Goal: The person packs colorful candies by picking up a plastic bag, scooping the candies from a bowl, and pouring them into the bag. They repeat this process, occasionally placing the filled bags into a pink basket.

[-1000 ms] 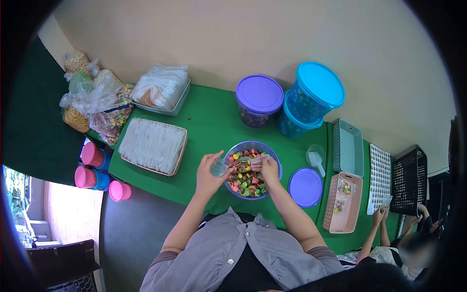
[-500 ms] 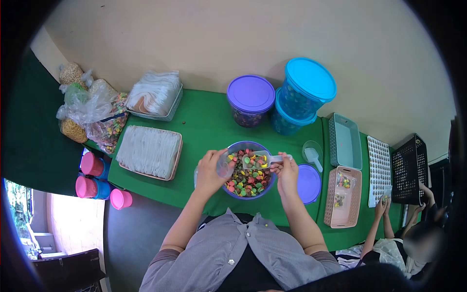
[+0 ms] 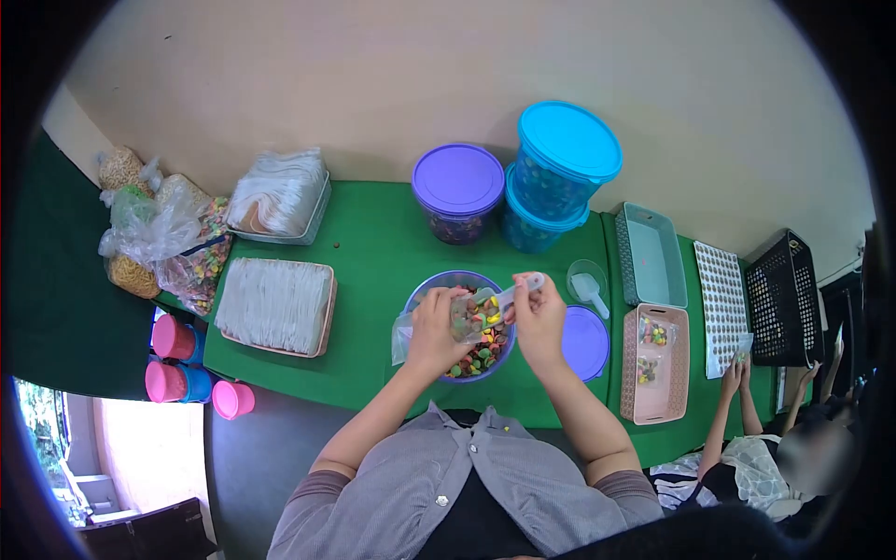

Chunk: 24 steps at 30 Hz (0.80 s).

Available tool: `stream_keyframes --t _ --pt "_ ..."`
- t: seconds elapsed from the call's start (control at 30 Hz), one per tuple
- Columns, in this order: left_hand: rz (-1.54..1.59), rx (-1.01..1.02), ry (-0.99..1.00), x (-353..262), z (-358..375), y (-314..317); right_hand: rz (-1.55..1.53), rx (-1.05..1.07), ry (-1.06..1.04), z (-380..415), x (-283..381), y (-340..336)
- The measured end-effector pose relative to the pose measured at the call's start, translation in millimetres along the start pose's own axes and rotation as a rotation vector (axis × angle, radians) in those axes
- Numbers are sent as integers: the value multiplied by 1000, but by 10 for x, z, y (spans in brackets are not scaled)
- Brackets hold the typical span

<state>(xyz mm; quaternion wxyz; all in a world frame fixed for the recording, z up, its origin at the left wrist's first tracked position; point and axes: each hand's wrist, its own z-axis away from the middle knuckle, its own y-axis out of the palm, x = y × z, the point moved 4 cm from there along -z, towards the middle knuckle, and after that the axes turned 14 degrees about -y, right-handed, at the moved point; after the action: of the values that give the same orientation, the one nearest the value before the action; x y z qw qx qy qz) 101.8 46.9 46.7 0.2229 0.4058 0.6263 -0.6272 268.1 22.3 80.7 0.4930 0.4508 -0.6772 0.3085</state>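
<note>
My left hand (image 3: 437, 334) is closed round a small clear plastic bag (image 3: 463, 319) above the bowl. My right hand (image 3: 539, 322) grips the handle of a clear plastic scoop (image 3: 505, 300). Round red, yellow, green and brown candies lie in the scoop's front end, which is tilted into the bag's mouth. Below both hands, the purple-rimmed tub (image 3: 452, 279) holds many more such candies (image 3: 485, 357). A pale piece of clear plastic (image 3: 401, 338) shows beside my left hand, at the tub's left side.
Lidded purple (image 3: 457, 177) and blue tubs (image 3: 569, 140) stand behind. Left are baskets of stacked plastic bags (image 3: 275, 303). To the right lie a purple lid (image 3: 585, 343), a bowl with a scoop (image 3: 588, 285) and a pink basket (image 3: 655, 401). Another person's hands (image 3: 735, 378) hold a small bag.
My right hand has raised and tilted the scoop of candies, bringing its front end into the bag in my left hand. My left hand has shifted right, towards the scoop.
</note>
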Motion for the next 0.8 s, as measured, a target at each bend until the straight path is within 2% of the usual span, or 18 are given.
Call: stream_keyframes --t 0.13,0.2,0.27,0.33,0.37,0.43,0.53,0.6,0.67,0.8 --pt "-10 -51 -24 -55 -14 36 87 103 42 -49 146 188" --pt "0 -61 -31 -63 -44 22 339 173 -133 -93 318 258" --pt "56 -90 -4 -65 -70 -13 293 172 -119 -112 451 263" --pt "68 -105 6 -75 -93 -78 314 109 -337 -131 675 243" --pt "82 -119 19 -83 -100 -120 313 115 -336 -132 670 217" --pt "117 -168 7 -101 -106 -215 338 48 -475 -130 714 96" --pt "196 -232 -43 67 -97 -309 227 -35 -382 -208 572 -35" --pt "238 -250 -83 195 -80 -395 264 10 -315 -211 250 -39" --pt "329 -339 -111 291 -47 -519 491 260 -314 -125 -86 31" --pt "329 -448 -92 443 -17 -653 531 366 -409 55 -394 54"
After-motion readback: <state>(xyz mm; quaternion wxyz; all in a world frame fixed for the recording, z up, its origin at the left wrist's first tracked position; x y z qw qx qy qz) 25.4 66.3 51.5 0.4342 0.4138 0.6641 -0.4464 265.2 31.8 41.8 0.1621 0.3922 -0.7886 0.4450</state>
